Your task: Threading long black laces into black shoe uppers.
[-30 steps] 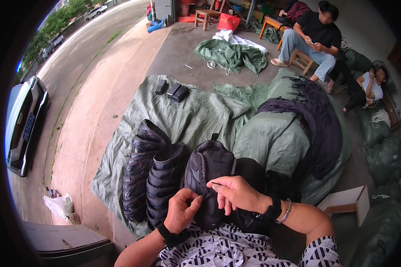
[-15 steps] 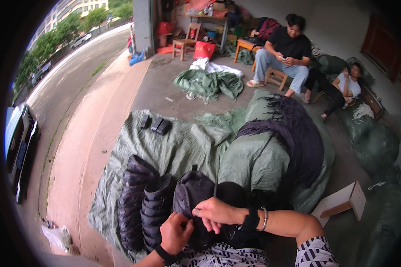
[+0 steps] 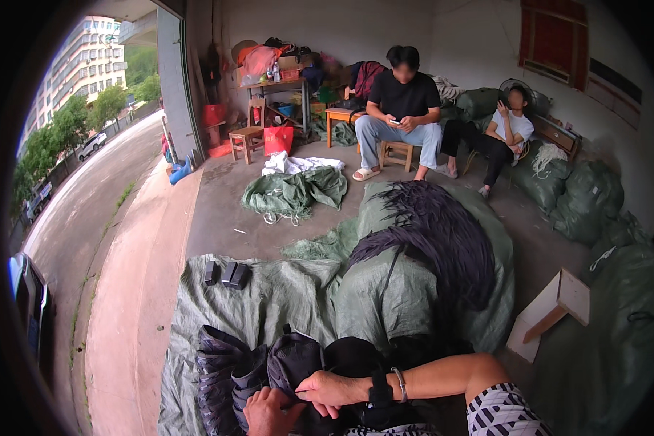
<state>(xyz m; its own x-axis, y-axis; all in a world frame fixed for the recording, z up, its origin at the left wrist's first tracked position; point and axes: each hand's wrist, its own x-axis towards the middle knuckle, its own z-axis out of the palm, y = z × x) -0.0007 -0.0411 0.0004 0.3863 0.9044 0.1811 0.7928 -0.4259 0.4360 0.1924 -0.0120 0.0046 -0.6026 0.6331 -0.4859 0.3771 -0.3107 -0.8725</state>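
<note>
“Green sheeting (image 3: 269, 298) covers part of the floor (image 3: 218, 232). In the head view, where's the dark shoe upper (image 3: 296, 361)?”

“Just beyond the left hand (image 3: 267, 412), beside the stacked uppers (image 3: 219, 370), long axis running forward and away.”

“Nearer hand?”

“Right hand (image 3: 334, 390): it lies over the near part, fingertips pinched together. Left fingers curl; I can't make out whether either grips anything.”

“Its look?”

“Near-black, round-ended, with an upright loop (image 3: 287, 329).”

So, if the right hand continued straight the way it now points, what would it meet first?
Probably the left hand, close to the left of the right hand. Depth is unclear, so it might brush the dark shoe first.
</note>
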